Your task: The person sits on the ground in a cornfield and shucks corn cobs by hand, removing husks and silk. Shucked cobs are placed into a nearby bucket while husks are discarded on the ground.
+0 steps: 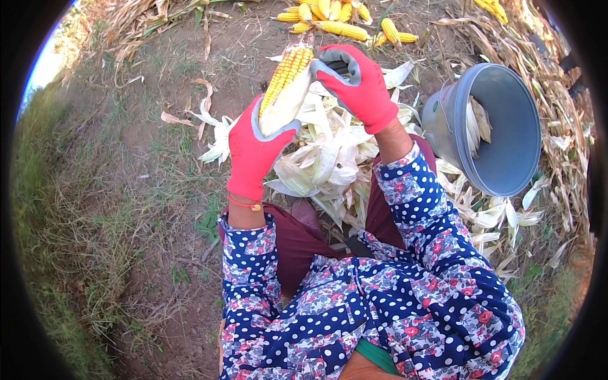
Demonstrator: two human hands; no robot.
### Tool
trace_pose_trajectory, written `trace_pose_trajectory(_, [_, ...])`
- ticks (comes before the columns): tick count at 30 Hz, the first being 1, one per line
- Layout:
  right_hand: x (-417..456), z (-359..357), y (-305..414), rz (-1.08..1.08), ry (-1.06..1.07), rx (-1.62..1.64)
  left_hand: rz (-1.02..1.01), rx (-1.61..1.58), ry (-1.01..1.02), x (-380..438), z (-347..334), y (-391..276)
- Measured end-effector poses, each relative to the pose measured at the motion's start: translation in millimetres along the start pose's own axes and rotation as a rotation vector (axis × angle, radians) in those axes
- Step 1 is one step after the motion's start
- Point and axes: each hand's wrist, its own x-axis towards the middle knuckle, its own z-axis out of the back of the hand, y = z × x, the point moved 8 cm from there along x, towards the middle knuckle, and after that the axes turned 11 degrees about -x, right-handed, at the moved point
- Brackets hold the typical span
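Note:
An ear of yellow corn (288,71), partly covered by pale husk (286,105), is held upright and tilted in front of me. My left hand (260,142), in a red and grey work glove, grips its lower end. At the upper right of the ear, my right hand (356,85), gloved the same way, pinches the husk edge between thumb and fingers. Stripped husks (327,156) lie heaped on the ground under my hands and between my legs. Beyond the held ear, bare yellow cobs (343,29) form a pile on the soil.
A grey plastic bucket (506,137) lies tipped to my right, with some ears in pale husk (478,124) inside. Dry corn stalks (527,61) line the right side, and more (137,23) lie at the upper left. Grass (61,199) grows at the left.

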Motion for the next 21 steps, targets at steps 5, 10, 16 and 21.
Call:
trace_pose_trajectory(5, [1, 3, -1, 0.075, -0.019, -0.132, 0.018, 0.048, 0.045, -1, -1, 11])
trace_pose_trajectory(10, [0, 1, 0, -0.047, 0.006, -0.050, 0.127, -0.170, 0.058, 0, -4, 10])
trace_pose_trajectory(16, [-7, 1, -2, -0.113, 0.016, 0.075, 0.146, -0.248, 0.014, -1, -4, 9])
trace_pose_trajectory(21, [-1, -3, -23, -0.334, -0.040, 0.594, 0.386, -0.713, 0.113, -7, -17, 20])
